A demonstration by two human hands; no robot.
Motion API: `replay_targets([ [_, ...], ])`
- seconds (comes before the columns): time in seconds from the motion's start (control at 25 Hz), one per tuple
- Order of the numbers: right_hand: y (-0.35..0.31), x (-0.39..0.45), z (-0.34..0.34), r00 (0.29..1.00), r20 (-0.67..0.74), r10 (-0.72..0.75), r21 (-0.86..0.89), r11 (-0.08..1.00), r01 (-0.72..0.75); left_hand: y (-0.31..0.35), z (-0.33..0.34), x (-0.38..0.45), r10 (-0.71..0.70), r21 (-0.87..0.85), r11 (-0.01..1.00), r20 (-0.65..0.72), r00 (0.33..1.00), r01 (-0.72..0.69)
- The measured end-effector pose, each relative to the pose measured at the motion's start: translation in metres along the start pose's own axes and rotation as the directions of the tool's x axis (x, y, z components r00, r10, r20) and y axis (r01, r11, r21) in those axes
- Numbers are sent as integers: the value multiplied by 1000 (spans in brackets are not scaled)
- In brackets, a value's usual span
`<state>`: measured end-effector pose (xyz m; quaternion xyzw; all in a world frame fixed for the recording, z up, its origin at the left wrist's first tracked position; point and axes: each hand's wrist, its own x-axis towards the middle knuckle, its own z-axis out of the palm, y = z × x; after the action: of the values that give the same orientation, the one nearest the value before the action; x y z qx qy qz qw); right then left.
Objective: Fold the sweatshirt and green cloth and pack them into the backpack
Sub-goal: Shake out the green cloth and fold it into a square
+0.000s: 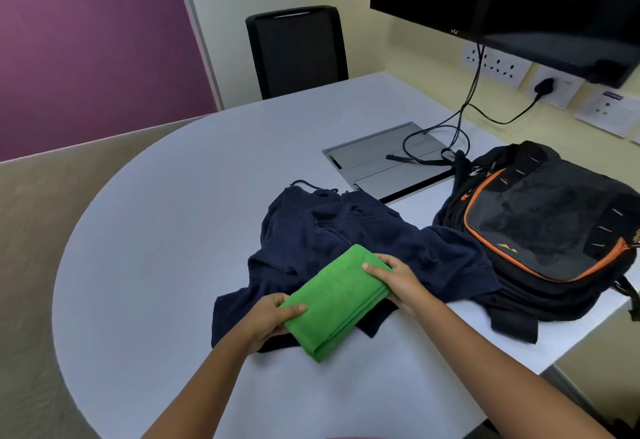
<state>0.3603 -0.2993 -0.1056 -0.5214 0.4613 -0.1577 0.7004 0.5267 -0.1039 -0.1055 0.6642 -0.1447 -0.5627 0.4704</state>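
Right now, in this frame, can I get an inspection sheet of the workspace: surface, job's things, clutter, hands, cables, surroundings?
Surface: pale grey rounded table, with a metal cable hatch set into it.
Job's things: folded green cloth held over the crumpled, unfolded navy sweatshirt; black backpack with orange trim lies flat at the right, touching the sweatshirt; whether its zip is open cannot be told.
Clutter: nothing seen.
Hands: left hand grips the cloth's near end, right hand grips its far end.
Cables: black cables run from the monitor to the hatch and a wall socket.
Surroundings: black chair, purple wall panel.
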Motion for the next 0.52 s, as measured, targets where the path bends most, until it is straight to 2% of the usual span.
replay_targets([
  [0.08, -13, -5, -1, 999, 37, 0, 216, 976, -8, 2, 3, -6, -40, 85, 996, 154, 987, 27],
  [0.16, -26, -8, 4, 997, 59, -41, 279, 960, 23, 8, 10, -11, -53, 136, 991, 261, 964, 18],
  [0.24, -39, -11, 12, 992, 85, -95, 311, 948, 64, 17, 20, -12, -15, 86, 996, 323, 946, -13],
  [0.32, -49, -14, 19, 983, 128, -131, 372, 925, 75, 25, 33, -16, 76, -7, 997, 326, 942, -78],
  [0.4, -50, -17, 24, 974, 187, -127, 419, 907, 38, 30, 46, -20, 142, -129, 985, 263, 954, -111],
  [0.52, -35, -31, 31, 955, 293, 34, 362, 921, -143, 30, 56, -20, 196, -295, 946, 181, 964, -137],
])
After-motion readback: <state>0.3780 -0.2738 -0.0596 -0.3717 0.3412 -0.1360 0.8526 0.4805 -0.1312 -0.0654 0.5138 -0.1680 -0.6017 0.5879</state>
